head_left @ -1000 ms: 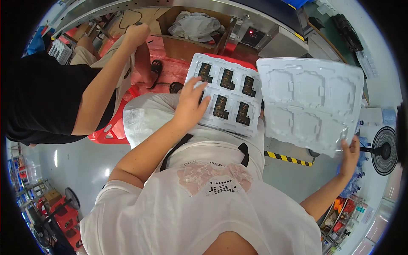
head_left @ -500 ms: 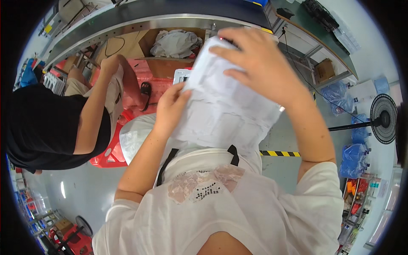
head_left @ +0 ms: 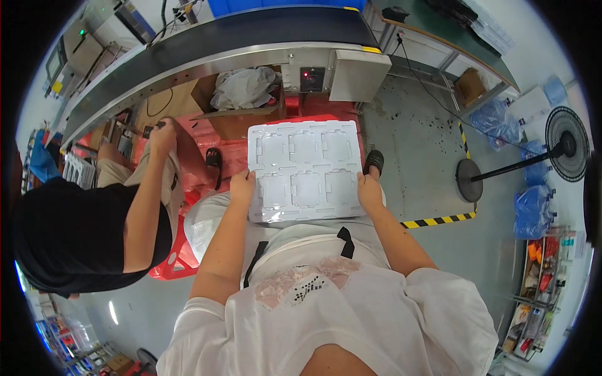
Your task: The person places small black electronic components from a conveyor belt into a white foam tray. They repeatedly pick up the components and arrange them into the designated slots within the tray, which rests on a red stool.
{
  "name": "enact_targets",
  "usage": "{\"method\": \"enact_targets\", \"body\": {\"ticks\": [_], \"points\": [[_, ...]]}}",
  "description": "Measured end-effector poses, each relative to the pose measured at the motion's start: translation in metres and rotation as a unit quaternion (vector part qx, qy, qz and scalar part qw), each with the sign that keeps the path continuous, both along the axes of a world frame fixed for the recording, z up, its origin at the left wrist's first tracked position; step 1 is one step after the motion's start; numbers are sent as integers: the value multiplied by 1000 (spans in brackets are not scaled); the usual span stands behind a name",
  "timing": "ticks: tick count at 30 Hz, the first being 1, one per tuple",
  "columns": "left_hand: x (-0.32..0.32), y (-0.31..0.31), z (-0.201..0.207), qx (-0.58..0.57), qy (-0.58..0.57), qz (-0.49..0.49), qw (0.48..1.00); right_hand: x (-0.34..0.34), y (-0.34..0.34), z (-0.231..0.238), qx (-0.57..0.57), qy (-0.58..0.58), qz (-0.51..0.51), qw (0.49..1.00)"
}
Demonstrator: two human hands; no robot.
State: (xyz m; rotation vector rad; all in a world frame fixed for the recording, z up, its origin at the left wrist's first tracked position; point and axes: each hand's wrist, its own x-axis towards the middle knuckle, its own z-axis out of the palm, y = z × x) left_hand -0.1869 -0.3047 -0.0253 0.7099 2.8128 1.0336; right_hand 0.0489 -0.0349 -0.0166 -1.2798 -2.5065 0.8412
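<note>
A white moulded plastic tray with several rectangular recesses in two rows lies nearly flat above my lap. Its recesses show white, with no separate parts that I can make out. My left hand grips the tray's left edge, fingers curled under and thumb on the rim. At the opposite edge, my right hand holds the tray in the same way. Both hands' fingertips are hidden beneath it.
A conveyor with a control box runs ahead. Beneath it stands a carton of white plastic bags. On the left sits a co-worker in a black top, holding a small dark thing. A fan stands right, near striped floor tape.
The tray has gone from tilted up to nearly flat. My right hand has come down from over its far end to the right edge; my left hand has shifted down along the left edge.
</note>
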Motion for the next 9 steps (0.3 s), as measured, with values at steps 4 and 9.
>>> {"method": "enact_targets", "body": {"ticks": [4, 9], "points": [[5, 7, 6, 3, -56, 36, 998, -1, 1, -3, -19, -3, -5, 1000], [12, 9, 11, -7, -45, 69, 997, -3, -11, -16, -20, 16, -67, 997]]}}
